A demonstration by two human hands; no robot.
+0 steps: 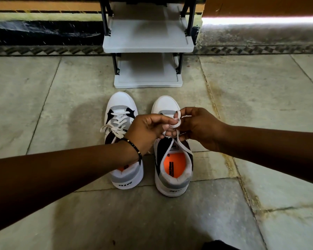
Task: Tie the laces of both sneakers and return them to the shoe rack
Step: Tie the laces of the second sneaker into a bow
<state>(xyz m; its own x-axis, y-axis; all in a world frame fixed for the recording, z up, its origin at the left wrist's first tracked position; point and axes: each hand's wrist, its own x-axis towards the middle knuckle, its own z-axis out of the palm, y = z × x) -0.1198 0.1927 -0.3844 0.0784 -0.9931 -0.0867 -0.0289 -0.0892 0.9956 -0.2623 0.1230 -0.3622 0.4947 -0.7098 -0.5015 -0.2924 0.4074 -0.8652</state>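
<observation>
Head view: stone-tiled floor point(260, 98), shoe rack point(146, 46) ahead; both hands' fingers point(167, 121) pinch lace point(177, 120).

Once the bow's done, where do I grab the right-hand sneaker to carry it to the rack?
Probably the heel collar of the right-hand sneaker, from the near side and above. Its heel points at the person and the mouth is open, so fingers can hook inside the rim. The toe faces the shoe rack, so it goes in straight.
</observation>
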